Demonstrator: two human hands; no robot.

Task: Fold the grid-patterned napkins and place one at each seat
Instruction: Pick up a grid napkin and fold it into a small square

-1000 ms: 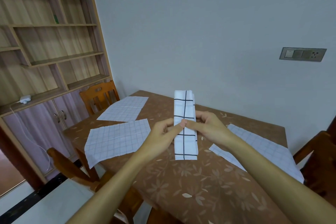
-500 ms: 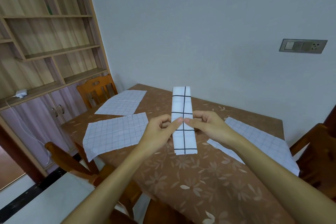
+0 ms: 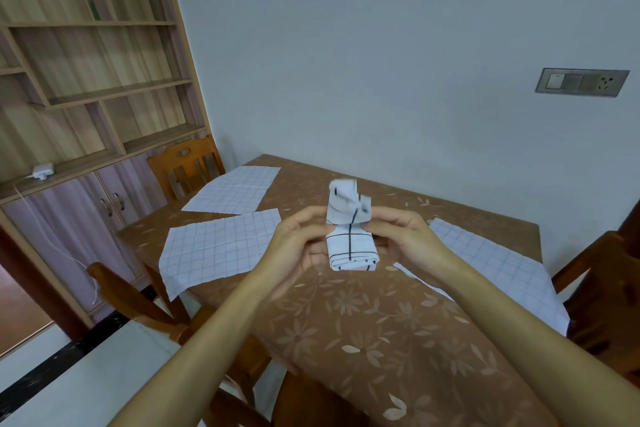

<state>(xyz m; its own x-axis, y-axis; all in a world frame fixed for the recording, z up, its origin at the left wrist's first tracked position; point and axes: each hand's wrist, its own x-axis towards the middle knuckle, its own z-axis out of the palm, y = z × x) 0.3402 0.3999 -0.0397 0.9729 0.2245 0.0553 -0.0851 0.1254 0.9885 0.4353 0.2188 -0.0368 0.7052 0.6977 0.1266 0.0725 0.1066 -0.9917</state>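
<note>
At frame centre, above the brown floral-patterned table (image 3: 363, 315), the left hand (image 3: 294, 246) and right hand (image 3: 405, 239) both pinch the white black-gridded folded cloth napkin (image 3: 351, 246), its blurred upper half bent over

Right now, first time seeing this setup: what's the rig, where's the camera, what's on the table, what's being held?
There is no machine here. These are a person's two bare hands, filmed by one wide-angle camera worn on the head, looking forward and down, so there is only one view.

The left hand and right hand both pinch the folded napkin, a narrow grid-patterned strip held over the table. Its top end is blurred and looks bent over.

Three more lie flat and unfolded: the near left napkin, the far left napkin and the right napkin. A wooden chair stands at the far left.
</note>
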